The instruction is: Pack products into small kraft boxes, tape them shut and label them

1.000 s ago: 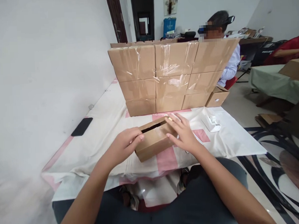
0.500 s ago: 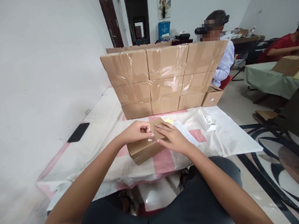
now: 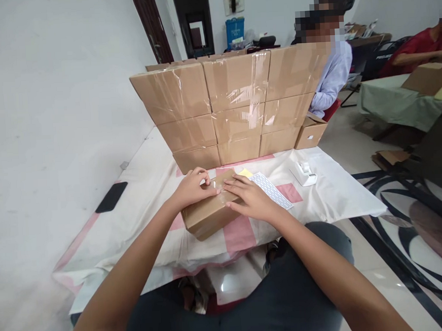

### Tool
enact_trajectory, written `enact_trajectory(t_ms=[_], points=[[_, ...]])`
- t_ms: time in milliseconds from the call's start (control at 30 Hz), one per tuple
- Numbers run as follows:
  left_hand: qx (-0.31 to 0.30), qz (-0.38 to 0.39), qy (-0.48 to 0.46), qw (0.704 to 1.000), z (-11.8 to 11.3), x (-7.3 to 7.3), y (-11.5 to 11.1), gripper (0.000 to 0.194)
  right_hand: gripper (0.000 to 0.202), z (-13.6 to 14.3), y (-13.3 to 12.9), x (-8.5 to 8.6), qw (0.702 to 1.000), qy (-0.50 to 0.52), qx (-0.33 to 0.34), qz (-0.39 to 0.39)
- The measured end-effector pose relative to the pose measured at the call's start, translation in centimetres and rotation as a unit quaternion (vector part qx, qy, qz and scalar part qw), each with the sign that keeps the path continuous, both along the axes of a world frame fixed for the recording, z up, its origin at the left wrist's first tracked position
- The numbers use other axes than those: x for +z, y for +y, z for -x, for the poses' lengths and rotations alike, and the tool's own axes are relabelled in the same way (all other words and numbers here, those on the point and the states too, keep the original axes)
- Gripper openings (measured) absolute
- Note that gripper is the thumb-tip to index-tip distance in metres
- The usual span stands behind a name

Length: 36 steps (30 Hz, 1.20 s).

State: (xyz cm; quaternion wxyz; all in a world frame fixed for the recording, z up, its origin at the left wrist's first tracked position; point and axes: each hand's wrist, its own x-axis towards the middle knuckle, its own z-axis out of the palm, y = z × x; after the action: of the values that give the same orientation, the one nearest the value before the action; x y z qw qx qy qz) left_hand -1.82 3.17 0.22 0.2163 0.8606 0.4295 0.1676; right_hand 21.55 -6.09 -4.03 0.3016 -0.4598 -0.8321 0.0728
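Steadying a small cardboard box (image 3: 209,218) with both hands on the cloth-covered surface (image 3: 329,192), in front of the stack of boxes (image 3: 236,110) and apart from it. Left hand (image 3: 193,189) over the box top, with fingers curled and thumb lowered onto the lid; cannot tell if pinching anything. Right hand (image 3: 253,198) with fingers spread flat across the lid, gripping nothing visible.

Judging by the lid, mostly through with closing: top folded over, with a shiny strip, probably clear tape (image 3: 221,188), between the hands. Possibly left: smoothing that strip, largely hidden by fingers.

In front of the stack, toward its right half: a yellow sheet (image 3: 245,173), a printed sheet (image 3: 272,191) and a tape dispenser (image 3: 305,173). To the stack's front left, a phone (image 3: 112,197). At the stack's right end, another box (image 3: 310,132) with lid slightly raised. Behind that end, a person in a pale shirt (image 3: 337,75).
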Motion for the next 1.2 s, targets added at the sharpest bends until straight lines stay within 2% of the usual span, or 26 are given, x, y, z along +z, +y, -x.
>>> enact_trajectory(t_ms=[100,167,267,367,433,533,700,800,933,1000,1100,1200], points=[[-0.014,0.065,-0.053,0.996,0.0,0.1,0.4,0.044,0.054,0.0,0.0,0.0,1.000,0.003,0.000,-0.001],[-0.025,0.093,-0.131,0.987,0.2,0.3,0.5,0.043,0.055,0.0,0.0,0.0,1.000,0.006,0.002,-0.003],[-0.054,0.143,-0.250,0.956,0.5,1.1,0.1,0.041,0.054,-0.1,0.0,0.1,1.000,0.006,0.009,-0.005],[-0.113,0.200,-0.276,0.933,0.6,2.0,-0.7,0.038,0.052,-0.1,0.1,0.1,1.000,0.009,0.012,-0.006],[-0.134,0.221,-0.251,0.933,0.4,2.6,-1.1,0.038,0.052,-0.1,0.1,0.1,1.000,0.015,0.011,-0.004],[-0.121,0.198,-0.196,0.953,-0.1,2.9,-1.3,0.040,0.053,-0.1,0.1,0.1,1.000,0.017,0.014,0.000],[-0.070,0.046,0.003,0.997,-0.3,1.9,-0.8,0.038,0.054,-0.1,0.2,-0.1,1.000,0.016,0.012,0.004],[-0.040,-0.016,0.084,0.996,-0.4,1.4,-1.0,0.039,0.054,-0.1,0.2,-0.2,1.000,0.015,0.010,-0.002],[-0.023,-0.052,0.132,0.990,-0.6,1.8,-1.3,0.038,0.054,-0.1,0.4,-0.2,1.000,0.018,0.009,-0.002],[-0.002,-0.046,0.171,0.984,-0.8,2.2,-1.0,0.041,0.053,-0.1,0.3,-0.2,1.000,0.022,0.011,0.001],[0.034,0.032,0.214,0.976,-0.8,2.5,0.1,0.048,0.050,0.1,0.0,-0.4,0.999,0.042,0.015,0.003],[0.023,0.085,0.179,0.980,-0.6,2.2,1.1,0.056,0.046,-0.5,-0.3,-1.0,0.995,0.090,0.038,0.008]])
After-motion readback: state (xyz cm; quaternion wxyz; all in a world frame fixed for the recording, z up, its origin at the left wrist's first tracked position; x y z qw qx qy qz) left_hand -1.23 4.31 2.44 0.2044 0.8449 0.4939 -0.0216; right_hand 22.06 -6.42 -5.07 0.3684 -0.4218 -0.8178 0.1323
